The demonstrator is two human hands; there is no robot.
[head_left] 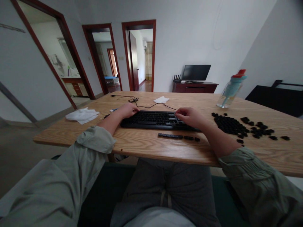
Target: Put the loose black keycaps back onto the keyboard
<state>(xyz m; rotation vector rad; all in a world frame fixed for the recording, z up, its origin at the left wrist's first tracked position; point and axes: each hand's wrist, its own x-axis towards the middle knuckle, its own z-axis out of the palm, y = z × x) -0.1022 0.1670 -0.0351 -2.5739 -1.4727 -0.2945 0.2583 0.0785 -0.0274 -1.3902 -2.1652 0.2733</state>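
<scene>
Keyboard (155, 119) lies beneath the fingers (179, 114), seemingly touching.

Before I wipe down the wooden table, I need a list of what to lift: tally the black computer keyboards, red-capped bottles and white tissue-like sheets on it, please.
Black corded computer keyboard: 1
Clear and light-blue bottle with a red cap: 1
Thin white tissue-like sheets, one at the left, one behind the keyboard: 2
Total: 4
</scene>
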